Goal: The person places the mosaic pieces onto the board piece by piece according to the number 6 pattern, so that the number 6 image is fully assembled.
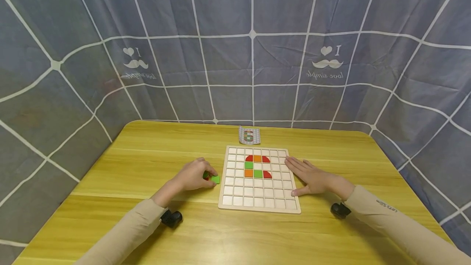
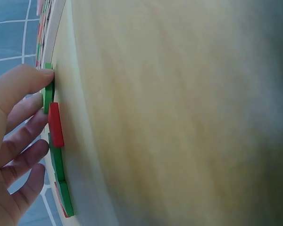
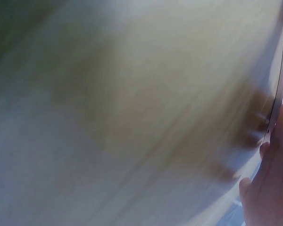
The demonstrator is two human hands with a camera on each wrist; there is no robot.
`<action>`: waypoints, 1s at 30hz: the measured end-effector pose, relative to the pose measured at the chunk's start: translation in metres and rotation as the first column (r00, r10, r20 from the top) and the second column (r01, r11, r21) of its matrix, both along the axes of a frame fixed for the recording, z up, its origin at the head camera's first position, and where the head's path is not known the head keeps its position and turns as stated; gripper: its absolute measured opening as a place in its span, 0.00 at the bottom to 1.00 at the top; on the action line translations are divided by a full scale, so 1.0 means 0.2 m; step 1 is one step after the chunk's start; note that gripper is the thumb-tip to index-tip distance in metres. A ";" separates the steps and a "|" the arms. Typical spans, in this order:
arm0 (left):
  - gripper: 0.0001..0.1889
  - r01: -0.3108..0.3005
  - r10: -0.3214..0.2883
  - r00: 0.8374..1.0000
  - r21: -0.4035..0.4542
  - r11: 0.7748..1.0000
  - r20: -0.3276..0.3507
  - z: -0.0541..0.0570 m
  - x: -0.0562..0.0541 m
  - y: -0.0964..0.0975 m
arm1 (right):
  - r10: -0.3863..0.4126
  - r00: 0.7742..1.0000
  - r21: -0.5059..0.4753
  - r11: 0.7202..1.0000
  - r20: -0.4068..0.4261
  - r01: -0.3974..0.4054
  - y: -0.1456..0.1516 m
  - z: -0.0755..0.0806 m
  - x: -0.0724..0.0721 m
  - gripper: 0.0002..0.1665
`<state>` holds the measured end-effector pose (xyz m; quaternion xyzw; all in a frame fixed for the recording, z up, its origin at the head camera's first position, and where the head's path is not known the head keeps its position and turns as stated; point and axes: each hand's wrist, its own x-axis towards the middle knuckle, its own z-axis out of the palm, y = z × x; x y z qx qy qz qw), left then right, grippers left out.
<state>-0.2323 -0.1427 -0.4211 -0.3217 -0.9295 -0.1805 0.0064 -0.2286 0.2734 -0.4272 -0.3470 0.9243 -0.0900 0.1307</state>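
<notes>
My left hand (image 1: 193,175) pinches a green square tile (image 1: 215,180) between thumb and fingers, just left of the wooden grid board (image 1: 259,210). In the left wrist view, the thumb lies on this tile's near edge. A red tile (image 2: 55,125) and other green tiles (image 2: 56,157) sit on the table under the curved fingers. My right hand (image 1: 309,175) rests with spread, straight fingers on the board's right edge. Among the board's squares lie red quarter-round pieces (image 1: 266,159), orange squares (image 1: 248,173) and green squares (image 1: 258,174), arranged around its upper middle.
A small pattern card (image 1: 249,135) with a coloured figure on a grid stands behind the board. The wooden table (image 1: 154,146) reaches back to a grey-blue curtain (image 1: 228,60) with white lines. Black camera mounts (image 1: 171,218) sit on both wrists.
</notes>
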 end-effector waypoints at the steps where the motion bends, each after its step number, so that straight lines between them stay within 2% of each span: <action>1: 0.12 -0.004 0.004 1.000 0.001 1.000 -0.003 0.00 0.00 0.00 | 0.002 1.000 0.000 1.000 -0.004 -0.002 0.00 0.00 0.00 0.61; 9: 0.12 -0.027 0.029 0.999 0.064 0.998 -0.025 0.02 0.00 0.02 | 0.022 0.999 -0.019 1.000 -0.026 -0.023 0.00 0.01 0.01 0.61; 17: 0.13 -0.042 0.047 0.997 0.081 0.996 -0.064 0.03 -0.01 0.09 | 0.028 0.999 -0.022 0.999 -0.031 -0.029 0.01 0.00 0.01 0.61; 30: 0.14 0.038 -0.033 0.998 0.113 0.993 -0.051 0.04 -0.02 0.25 | 0.005 1.000 0.009 1.000 -0.011 -0.005 0.01 -0.01 0.00 0.61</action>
